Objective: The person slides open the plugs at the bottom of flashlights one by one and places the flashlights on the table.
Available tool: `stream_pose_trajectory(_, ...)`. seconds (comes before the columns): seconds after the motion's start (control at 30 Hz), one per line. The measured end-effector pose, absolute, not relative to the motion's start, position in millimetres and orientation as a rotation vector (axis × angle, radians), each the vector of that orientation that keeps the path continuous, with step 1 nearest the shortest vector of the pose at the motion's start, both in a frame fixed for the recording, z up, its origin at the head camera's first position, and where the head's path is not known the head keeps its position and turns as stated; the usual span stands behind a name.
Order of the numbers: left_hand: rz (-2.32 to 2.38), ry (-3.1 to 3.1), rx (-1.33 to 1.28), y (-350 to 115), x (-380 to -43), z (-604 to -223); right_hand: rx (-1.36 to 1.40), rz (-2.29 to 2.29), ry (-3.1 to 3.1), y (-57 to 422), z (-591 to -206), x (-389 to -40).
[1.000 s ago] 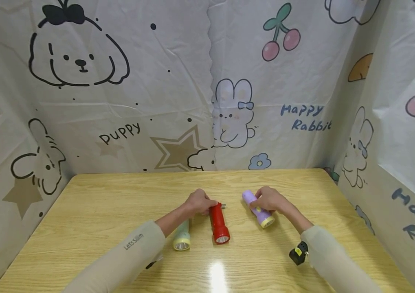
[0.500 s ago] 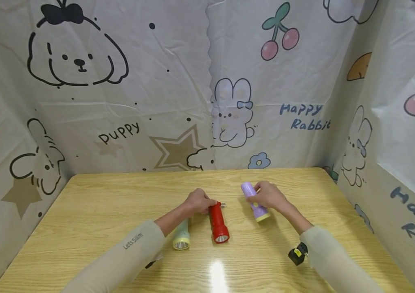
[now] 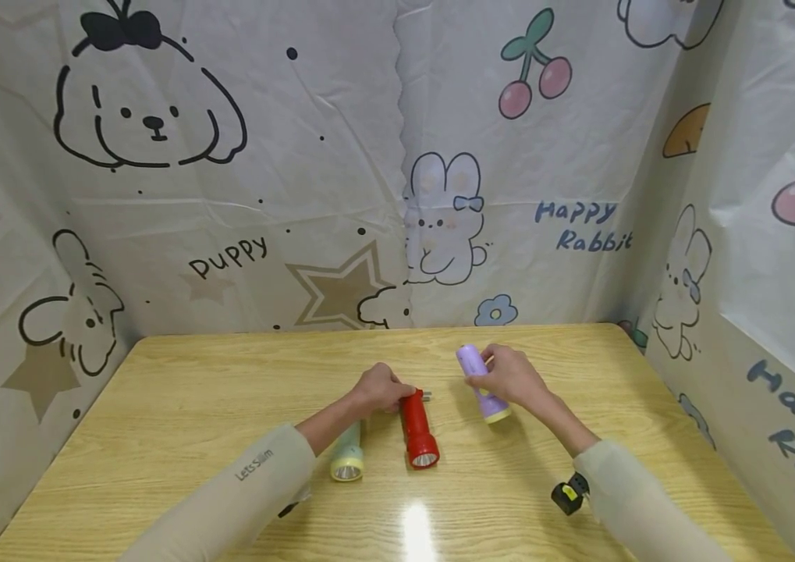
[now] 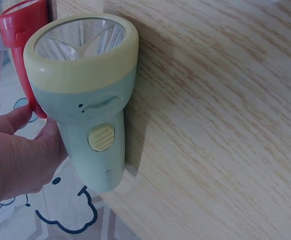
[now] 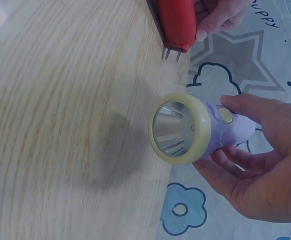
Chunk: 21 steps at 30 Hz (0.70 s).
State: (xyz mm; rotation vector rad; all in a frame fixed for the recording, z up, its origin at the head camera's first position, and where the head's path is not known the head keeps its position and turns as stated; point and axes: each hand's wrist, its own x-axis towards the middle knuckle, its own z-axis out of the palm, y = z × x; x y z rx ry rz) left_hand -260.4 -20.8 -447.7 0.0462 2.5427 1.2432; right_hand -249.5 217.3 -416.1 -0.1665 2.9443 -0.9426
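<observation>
Near the middle of the table, a red flashlight (image 3: 418, 429) lies lens toward me, with metal plug prongs showing at its tail. My left hand (image 3: 378, 388) holds it by the tail end. A mint-green flashlight (image 4: 98, 107) with a cream rim lies just left of it, partly behind my left forearm in the head view. My right hand (image 3: 512, 375) grips a purple flashlight (image 3: 483, 386) with a yellow rim. In the right wrist view the purple flashlight (image 5: 205, 127) is tilted above the table, its shadow falling apart from it, with my thumb beside its yellow switch.
The wooden table (image 3: 228, 390) has patterned white cloth (image 3: 341, 156) behind it and at both sides. A small black device (image 3: 569, 496) with a yellow mark is at my right wrist. Light glares on the table's near middle.
My right hand has moved away from me and slightly left with the purple flashlight, whose lens end now tips down toward the table. My left hand and the red flashlight stay put.
</observation>
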Motion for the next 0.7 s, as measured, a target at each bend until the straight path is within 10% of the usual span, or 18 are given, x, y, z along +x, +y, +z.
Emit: stream_pose_trajectory(0.7, 1.228, 2.537, 0.034, -21, -260, -447, -0.258, -1.063, 3.129, 206, -416, -243)
